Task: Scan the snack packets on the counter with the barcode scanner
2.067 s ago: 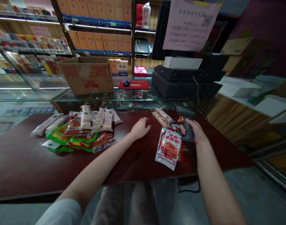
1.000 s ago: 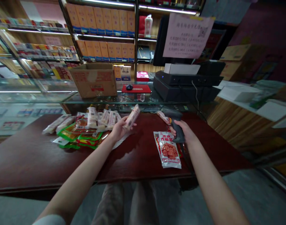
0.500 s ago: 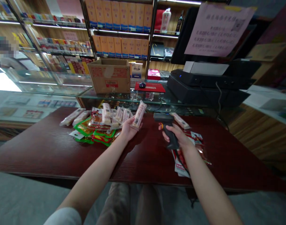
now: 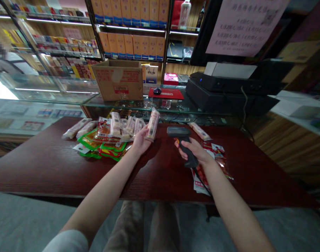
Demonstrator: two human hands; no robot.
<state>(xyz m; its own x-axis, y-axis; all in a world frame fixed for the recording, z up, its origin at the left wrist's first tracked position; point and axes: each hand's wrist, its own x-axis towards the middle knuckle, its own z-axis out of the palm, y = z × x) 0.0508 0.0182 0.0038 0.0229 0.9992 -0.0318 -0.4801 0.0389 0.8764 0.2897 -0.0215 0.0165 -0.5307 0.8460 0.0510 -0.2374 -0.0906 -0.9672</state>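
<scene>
With my left hand (image 4: 142, 140) gripping the wrapped stick (image 4: 152, 125) low, barcode exposed, I'd best square the scanner (image 4: 179, 132) held in my right hand (image 4: 195, 151) to it.

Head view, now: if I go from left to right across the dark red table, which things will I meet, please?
Pile of snack packets → white wrapped packet held by the left hand → barcode scanner held by the right hand → lone pale packet.
</scene>
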